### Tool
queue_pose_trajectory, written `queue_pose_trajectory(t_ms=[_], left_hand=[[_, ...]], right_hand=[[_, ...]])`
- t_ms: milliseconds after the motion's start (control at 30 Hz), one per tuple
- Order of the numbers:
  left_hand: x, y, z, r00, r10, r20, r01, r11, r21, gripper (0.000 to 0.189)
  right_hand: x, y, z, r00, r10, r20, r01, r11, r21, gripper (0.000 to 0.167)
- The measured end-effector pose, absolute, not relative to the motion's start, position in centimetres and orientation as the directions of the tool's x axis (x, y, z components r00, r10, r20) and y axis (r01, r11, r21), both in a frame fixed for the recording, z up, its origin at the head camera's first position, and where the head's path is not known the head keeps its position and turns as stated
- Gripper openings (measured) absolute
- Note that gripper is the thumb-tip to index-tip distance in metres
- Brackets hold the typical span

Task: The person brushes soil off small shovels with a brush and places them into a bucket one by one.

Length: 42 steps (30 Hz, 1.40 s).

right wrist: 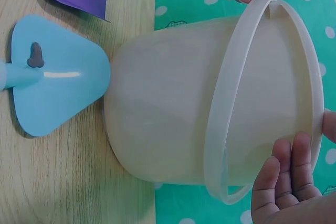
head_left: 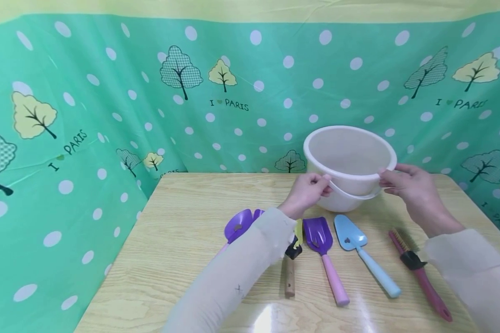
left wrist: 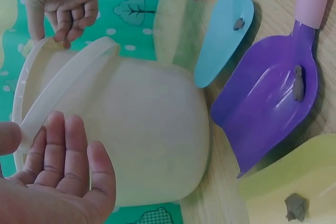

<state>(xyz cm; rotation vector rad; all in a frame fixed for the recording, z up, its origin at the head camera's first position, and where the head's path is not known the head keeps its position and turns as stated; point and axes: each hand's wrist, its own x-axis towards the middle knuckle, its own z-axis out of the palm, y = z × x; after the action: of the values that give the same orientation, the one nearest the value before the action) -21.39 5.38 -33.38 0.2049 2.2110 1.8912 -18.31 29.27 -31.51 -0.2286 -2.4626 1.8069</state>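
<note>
A white plastic bucket (head_left: 337, 203) stands toward the back right of the table, its round mouth facing up and a little toward me. Its white handle (left wrist: 67, 82) hangs down across the front of the wall. My left hand (head_left: 306, 192) pinches the left end of the handle close by the rim, between thumb and fingers. On the right, my right hand (head_left: 412, 187) pinches the rim, with the thumb at its edge and the fingers (right wrist: 302, 163) against the outer wall. Just in front of the bucket lie a purple shovel (head_left: 318, 231) and a light blue trowel (head_left: 350, 231).
A wire brush (head_left: 431, 291) with a dark red handle lies at the right. A purple scoop (head_left: 237, 225) and a yellow tool (head_left: 298, 232) are partly behind my left arm. Small grey lumps sit on several tools. A green printed curtain (head_left: 233, 138) hangs behind the table.
</note>
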Motion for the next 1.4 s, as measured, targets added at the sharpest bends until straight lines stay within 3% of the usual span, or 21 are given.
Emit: queue_pose_trajectory(t_ms=[333, 667, 1067, 1400], left_hand=[[-21.4, 4.2, -33.3, -0.965, 0.253, -0.066, -0.024, 0.163, 0.986, 0.023], [-21.1, 3.2, -33.5, -0.967, 0.251, -0.05, -0.013, 0.148, 0.989, 0.024], [-21.0, 1.5, -33.3, -0.964, 0.262, -0.044, -0.002, 0.158, 0.987, 0.024], [-20.6, 0.4, -33.2, -0.96, 0.276, -0.038, 0.008, 0.163, 0.987, 0.025]], right_hand=[[-18.5, 28.2, -31.5, -0.988, 0.152, 0.004, 0.019, 0.153, -0.988, 0.077], [-18.6, 27.5, -31.6, -0.99, 0.141, -0.019, 0.04, 0.144, -0.989, 0.085], [-18.7, 26.1, -31.4, -0.995, 0.096, 0.002, -0.002, 0.003, -1.0, 0.084], [-18.8, 25.2, -31.5, -0.996, 0.091, -0.013, 0.022, 0.095, -0.995, 0.083]])
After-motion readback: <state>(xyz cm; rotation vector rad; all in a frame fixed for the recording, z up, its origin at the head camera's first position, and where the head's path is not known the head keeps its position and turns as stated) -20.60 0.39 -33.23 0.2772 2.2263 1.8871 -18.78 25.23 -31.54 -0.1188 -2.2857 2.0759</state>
